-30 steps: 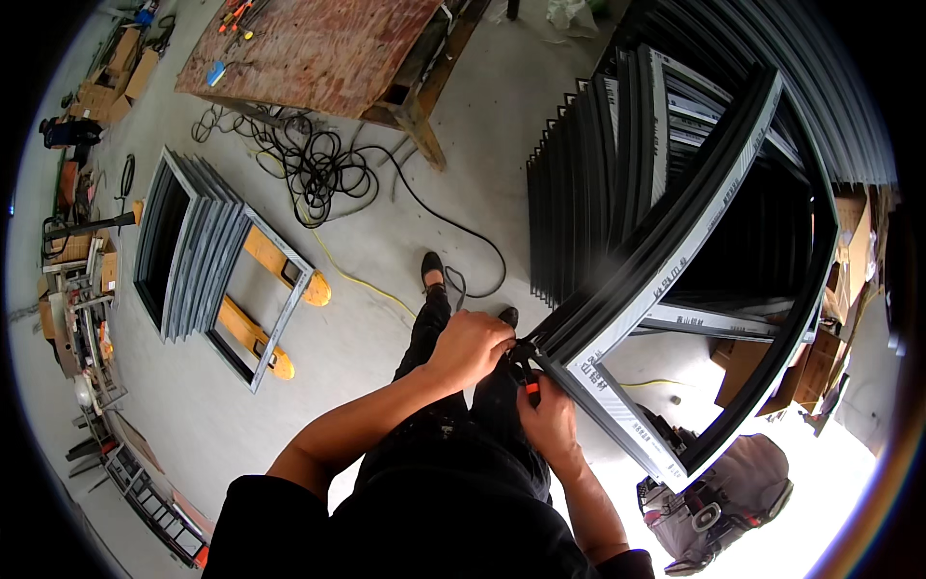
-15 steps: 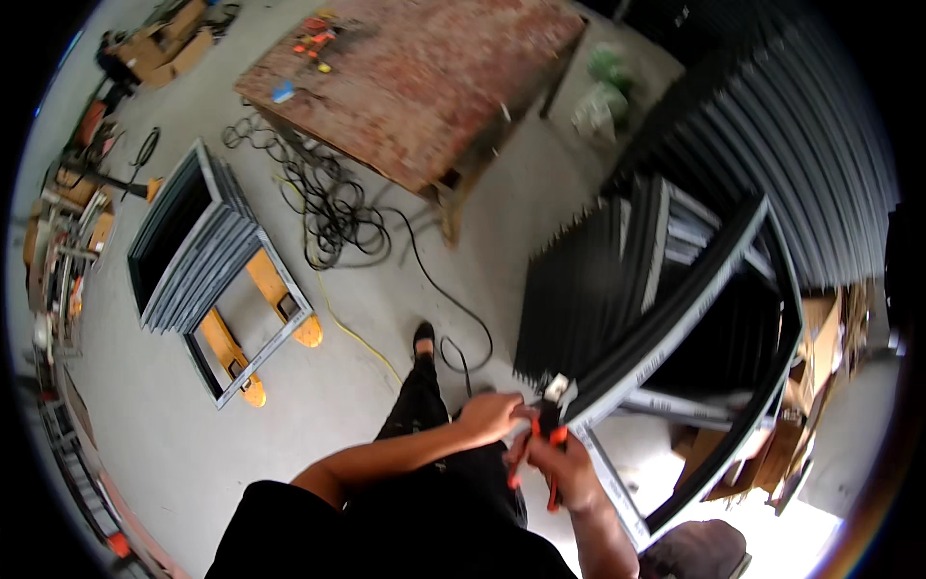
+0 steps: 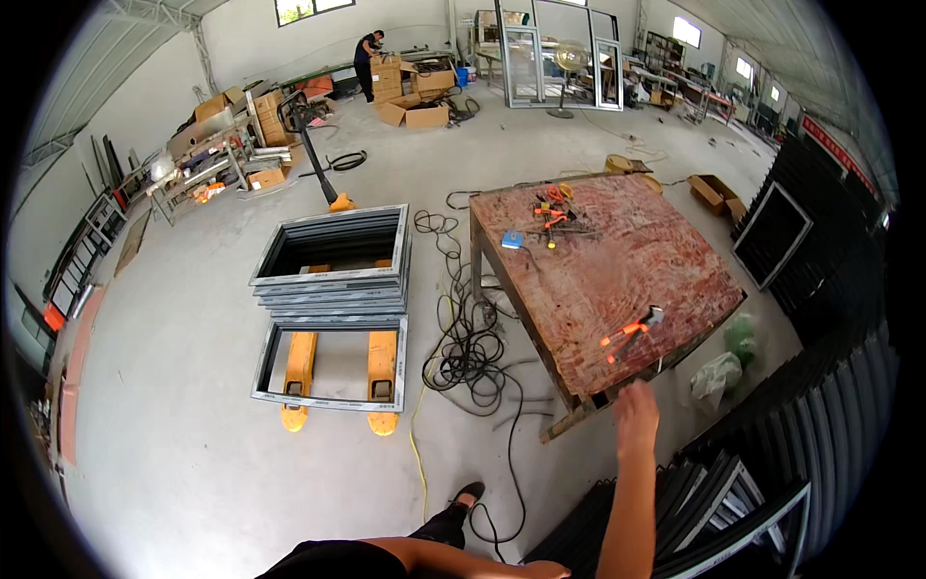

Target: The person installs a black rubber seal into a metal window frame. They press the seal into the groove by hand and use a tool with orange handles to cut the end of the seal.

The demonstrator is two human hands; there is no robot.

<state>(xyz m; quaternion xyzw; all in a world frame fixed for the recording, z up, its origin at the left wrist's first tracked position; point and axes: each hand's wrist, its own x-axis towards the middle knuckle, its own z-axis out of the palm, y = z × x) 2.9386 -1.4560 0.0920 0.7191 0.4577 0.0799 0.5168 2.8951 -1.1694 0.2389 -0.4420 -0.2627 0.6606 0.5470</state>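
A pair of pincers with orange-red handles and a dark metal head lies on the near right part of the worn reddish work table. My right hand is stretched forward just short of the table's near edge, below the pincers and apart from them. Its fingers look loosely extended, with nothing seen in them. My left hand is at the lower edge, mostly cut off, its fingers hidden. Close by my right forearm, dark frames stand stacked at the lower right.
Orange-handled tools and a blue item lie on the table. Tangled black cable covers floor beside it. Grey frames sit on a yellow pallet jack at left. A co-worker stands far back near boxes.
The pincers, in my right hand before, now lie on the table, let go. My right hand has moved forward toward the table. My view has lifted and turned away from the frame at right.
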